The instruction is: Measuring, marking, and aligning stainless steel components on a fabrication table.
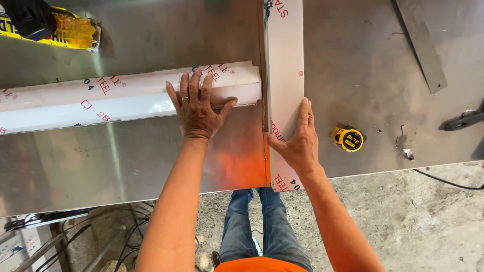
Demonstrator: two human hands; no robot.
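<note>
Both hands are pressing flat, fingers spread: left hand (196, 108) on a film-covered channel (101, 98), right hand (298, 143) on an upright strip (285, 65); tape measure (349, 139) is lying just right of it on the bench (363, 60).

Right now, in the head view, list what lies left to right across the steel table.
Yellow package → long film-wrapped bar → left hand → upright film-wrapped strip → right hand → yellow tape measure → dark clamp handle.

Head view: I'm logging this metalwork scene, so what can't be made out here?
- Horizontal film-covered profile: far end cut off by the frame's left edge.
- Profile under the left hand: hidden by the palm.
- Black tool: cut off by the right edge.
- Yellow tape measure: markings too small.
</note>
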